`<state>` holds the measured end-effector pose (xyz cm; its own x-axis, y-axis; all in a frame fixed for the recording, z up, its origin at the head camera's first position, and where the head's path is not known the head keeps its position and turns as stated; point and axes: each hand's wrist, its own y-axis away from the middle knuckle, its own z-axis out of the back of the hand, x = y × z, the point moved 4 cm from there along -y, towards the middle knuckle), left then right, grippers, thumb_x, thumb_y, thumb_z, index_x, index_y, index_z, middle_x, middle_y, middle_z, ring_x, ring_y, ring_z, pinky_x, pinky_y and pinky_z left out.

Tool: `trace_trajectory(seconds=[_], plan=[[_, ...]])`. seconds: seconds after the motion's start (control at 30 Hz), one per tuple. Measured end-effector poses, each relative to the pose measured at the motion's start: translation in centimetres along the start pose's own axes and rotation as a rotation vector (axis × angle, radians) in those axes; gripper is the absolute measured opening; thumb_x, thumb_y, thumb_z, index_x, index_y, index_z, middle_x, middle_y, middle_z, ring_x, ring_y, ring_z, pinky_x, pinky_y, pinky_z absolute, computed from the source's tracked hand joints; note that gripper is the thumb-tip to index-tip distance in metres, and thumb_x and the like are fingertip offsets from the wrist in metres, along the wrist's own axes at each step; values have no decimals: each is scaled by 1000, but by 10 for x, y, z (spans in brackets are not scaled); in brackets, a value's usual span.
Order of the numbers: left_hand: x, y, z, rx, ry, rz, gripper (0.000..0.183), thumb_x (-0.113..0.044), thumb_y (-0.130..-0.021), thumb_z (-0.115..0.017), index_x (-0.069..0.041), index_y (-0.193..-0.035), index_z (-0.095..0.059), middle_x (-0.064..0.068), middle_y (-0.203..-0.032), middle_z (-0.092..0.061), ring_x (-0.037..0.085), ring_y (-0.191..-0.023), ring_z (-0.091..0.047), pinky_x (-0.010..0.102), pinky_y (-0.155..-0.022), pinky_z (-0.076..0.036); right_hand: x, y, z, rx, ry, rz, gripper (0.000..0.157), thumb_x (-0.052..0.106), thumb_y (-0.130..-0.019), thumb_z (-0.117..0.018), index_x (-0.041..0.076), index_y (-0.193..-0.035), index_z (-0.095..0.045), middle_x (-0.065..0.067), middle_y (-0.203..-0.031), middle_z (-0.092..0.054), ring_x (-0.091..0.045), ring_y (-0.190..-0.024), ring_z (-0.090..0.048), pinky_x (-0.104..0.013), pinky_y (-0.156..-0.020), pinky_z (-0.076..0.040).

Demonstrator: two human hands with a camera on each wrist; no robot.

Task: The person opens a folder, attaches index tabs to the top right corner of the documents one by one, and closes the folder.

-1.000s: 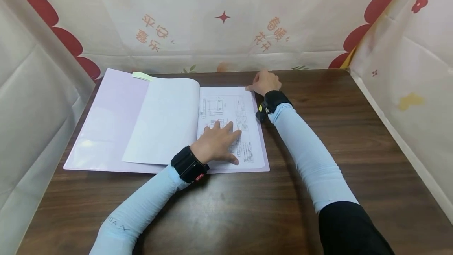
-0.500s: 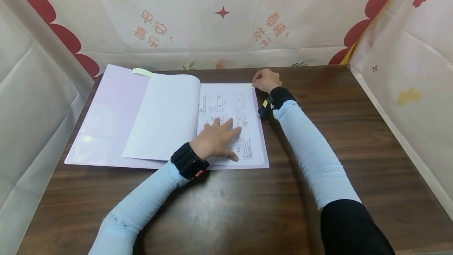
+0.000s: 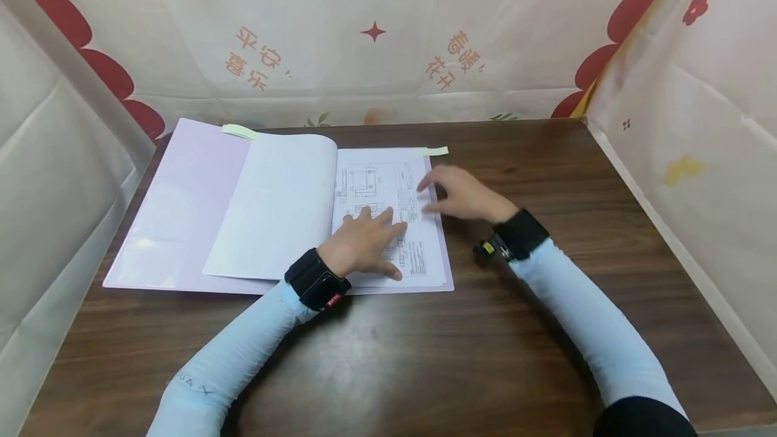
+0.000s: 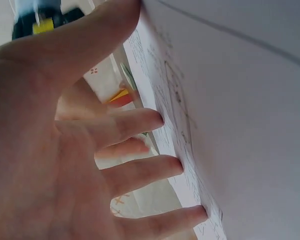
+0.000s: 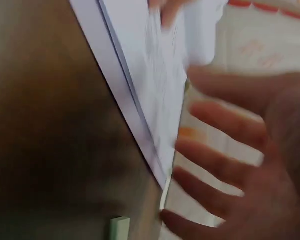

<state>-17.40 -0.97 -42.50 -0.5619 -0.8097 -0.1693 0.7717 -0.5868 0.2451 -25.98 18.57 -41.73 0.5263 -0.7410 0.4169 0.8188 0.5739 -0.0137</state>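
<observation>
A lilac folder (image 3: pixel 176 221) lies open on the table, its white left-hand page (image 3: pixel 279 208) turned over. On the right-hand page (image 3: pixel 415 177) are printed line drawings and text. My left hand (image 3: pixel 364 245) rests on that page with its fingers spread; in the left wrist view its fingertips (image 4: pixel 202 214) are at the paper. My right hand (image 3: pixel 464 194) is over the folder's right edge, thumb and fingers apart and nothing between them. A pale green sticky tab (image 3: pixel 436 151) sticks out at the page's top right corner.
Another green tab (image 3: pixel 239 131) marks the top of the turned page. The dark wooden table (image 3: pixel 546 167) runs back to a printed curtain (image 3: pixel 373 73), with more cloth at both sides. In the right wrist view a small pale green piece (image 5: pixel 121 227) shows at the bottom.
My right hand has left the page's top right corner and come nearer to me, its fingers parting. A green tab now shows at that corner. The left hand has stayed on the page.
</observation>
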Motion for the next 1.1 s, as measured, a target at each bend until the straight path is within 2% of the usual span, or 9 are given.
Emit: trace_trajectory(seconds=[0.13,0.27,0.4,0.5,0.67,0.8,0.9,1.0,1.1], plan=[[-1,0,1,-1,-6,-3,95,-62,-78,-82,-20,-156,-45,13,-167,-36,50,-146,-40,71,-108,-41,15,34,-16,157,36,21,76,41,-77,-91,9,-140,-61,-19,-160,-45,-41,-149,-41,-61,-119,-35],[0,0,1,7,-36,-6,94,-65,-79,-79,-18,-154,-46,11,-167,-36,47,-146,-41,69,-108,-42,21,47,-26,178,88,10,96,52,-66,-94,12,-146,-57,-18,-166,-35,-41,-152,-35,-63,-120,-33],[2,1,2,25,-25,-2,94,-65,-82,-77,-20,-157,-44,11,-169,-33,47,-151,-35,71,-112,-38,22,48,-26,154,98,25,95,50,-65,-95,12,-143,-59,-19,-166,-36,-41,-151,-35,-63,-120,-33],[3,7,3,1,-15,-4,83,-62,-85,-75,-20,-153,-50,11,-164,-42,44,-147,-42,67,-109,-43,23,50,-26,158,92,32,93,49,-66,-94,10,-143,-60,-19,-166,-36,-41,-152,-34,-63,-120,-32],[4,28,0,-94,-48,-29,62,-64,-88,-71,-16,-128,-72,8,-127,-69,26,-107,-65,41,-86,-57,23,52,-28,164,83,24,89,48,-71,-92,10,-144,-59,-19,-167,-34,-42,-154,-31,-63,-122,-27],[4,45,-4,-162,-69,-65,58,-62,-86,-76,-12,-116,-75,6,-105,-72,19,-83,-59,31,-73,-52,25,52,-29,127,122,12,78,47,-78,-87,12,-143,-60,-19,-165,-38,-42,-154,-31,-68,-123,-21],[3,51,-5,-217,-71,-91,41,-48,-92,-76,-10,-108,-75,4,-94,-70,17,-76,-56,29,-68,-49,27,49,-29,89,151,6,67,48,-85,-82,13,-139,-63,-18,-162,-43,-41,-153,-34,-70,-122,-19],[3,54,-5,-259,-63,-110,19,-28,-97,-70,-9,-97,-74,2,-84,-66,16,-71,-54,29,-65,-47,29,48,-27,74,137,3,69,53,-89,-76,11,-141,-59,-19,-159,-45,-39,-148,-41,-65,-122,-27],[4,56,-7,-275,-50,-116,13,-17,-98,-64,-9,-92,-73,1,-81,-64,16,-70,-53,28,-65,-46,31,52,-17,52,66,-16,74,56,-96,-66,5,-147,-49,-20,-151,-50,-33,-132,-54,-54,-111,-44]])
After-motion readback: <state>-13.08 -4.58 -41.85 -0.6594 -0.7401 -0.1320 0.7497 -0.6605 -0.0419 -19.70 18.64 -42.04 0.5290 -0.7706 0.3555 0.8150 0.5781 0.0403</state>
